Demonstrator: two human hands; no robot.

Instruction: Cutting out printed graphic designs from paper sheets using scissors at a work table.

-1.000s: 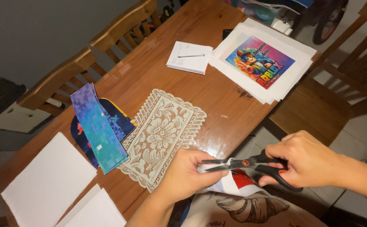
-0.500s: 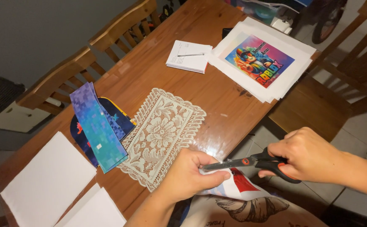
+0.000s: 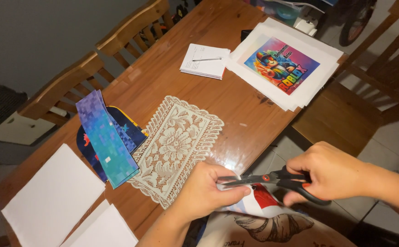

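My right hand point(image 3: 329, 171) grips the black handles of a pair of scissors point(image 3: 272, 179) with a red pivot, blades pointing left. My left hand point(image 3: 208, 190) is closed on a printed paper cutout point(image 3: 259, 203), white with a red shape, held just below the blades at the table's near edge. The blades look nearly closed over the paper. A cream lace doily point(image 3: 174, 146) lies on the wooden table point(image 3: 236, 105) just left of my left hand.
A stack of blue-green patterned strips point(image 3: 107, 139) over dark blue cutouts lies left of the doily. White sheets point(image 3: 48, 201) sit at the near left. A notepad with pen point(image 3: 205, 60) and a colourful print on white sheets point(image 3: 281, 64) lie farther away. Wooden chairs point(image 3: 62, 87) surround the table.
The scissor blades have moved further into the paper cutout and my left hand has shifted its grip slightly. Other things on the table have not moved.
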